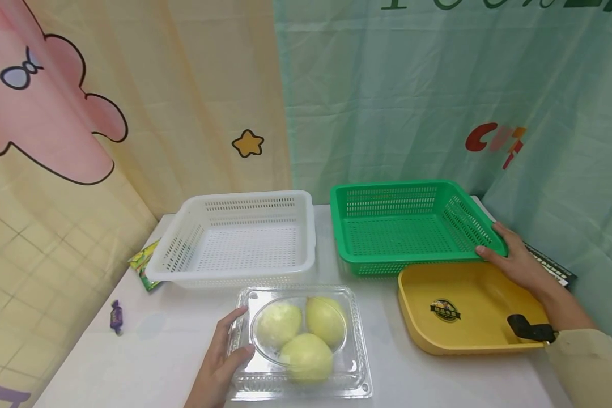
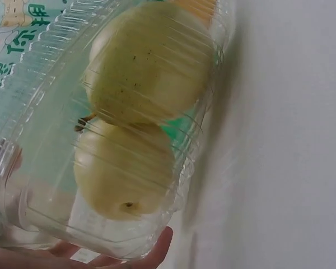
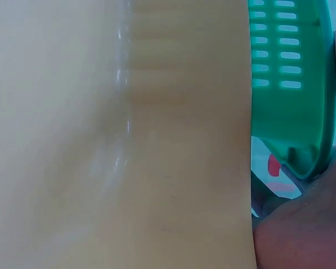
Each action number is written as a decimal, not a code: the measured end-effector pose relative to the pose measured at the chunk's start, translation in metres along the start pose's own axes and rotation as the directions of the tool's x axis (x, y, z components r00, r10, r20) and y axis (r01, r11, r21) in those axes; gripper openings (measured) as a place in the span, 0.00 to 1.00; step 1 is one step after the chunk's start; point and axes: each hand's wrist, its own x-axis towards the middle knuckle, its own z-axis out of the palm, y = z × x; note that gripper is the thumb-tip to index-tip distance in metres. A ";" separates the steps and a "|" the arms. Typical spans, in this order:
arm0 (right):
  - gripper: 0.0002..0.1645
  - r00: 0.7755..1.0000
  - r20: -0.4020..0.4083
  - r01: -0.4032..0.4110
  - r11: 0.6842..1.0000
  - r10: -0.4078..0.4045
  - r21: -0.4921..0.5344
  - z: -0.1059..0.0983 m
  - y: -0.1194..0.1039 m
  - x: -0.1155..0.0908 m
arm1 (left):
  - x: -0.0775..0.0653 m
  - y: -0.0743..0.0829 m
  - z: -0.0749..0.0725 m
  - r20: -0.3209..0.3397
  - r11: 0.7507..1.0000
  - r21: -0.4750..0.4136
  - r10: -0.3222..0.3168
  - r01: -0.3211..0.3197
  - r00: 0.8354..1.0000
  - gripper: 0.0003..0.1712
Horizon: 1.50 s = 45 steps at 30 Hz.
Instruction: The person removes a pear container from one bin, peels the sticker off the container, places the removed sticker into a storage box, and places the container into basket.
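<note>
A clear plastic clamshell box [image 1: 347,362] with three pale yellow-green pears [image 1: 306,358] inside lies at the front middle of the table in the head view. My left hand [image 1: 216,362] grips its left side, thumb and fingers spread along the edge. Close up, the left wrist view shows two pears [image 2: 126,168] through the ribbed plastic and fingertips [image 2: 162,246] at the box's end. At the back right, my right hand [image 1: 520,263] holds the near right corner of a green perforated basket [image 1: 398,235], thumb over the rim; its other fingers are partly hidden.
A yellow tray [image 1: 469,306] with a round label sits in front of the green basket, under my right forearm. A white perforated basket [image 1: 245,249] stands back left. Farther left are a green-yellow packet [image 1: 145,263] and a purple wrapped candy [image 1: 116,317]. A dark printed item [image 1: 548,263] lies at right.
</note>
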 end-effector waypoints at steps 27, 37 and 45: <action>0.50 1.000 0.004 -0.002 1.000 0.002 0.007 -0.001 -0.002 -0.001 | -0.001 0.035 0.009 0.118 0.976 -0.219 0.019 0.008 0.993 0.32; 0.49 1.000 -0.008 0.017 1.000 -0.017 -0.004 0.000 0.000 0.000 | 0.009 0.062 0.017 0.102 0.948 -0.311 -0.034 0.064 0.994 0.32; 0.49 1.000 -0.011 0.018 1.000 -0.018 0.002 0.001 0.001 0.000 | 0.028 0.077 0.027 0.097 0.942 -0.335 0.012 0.022 0.995 0.32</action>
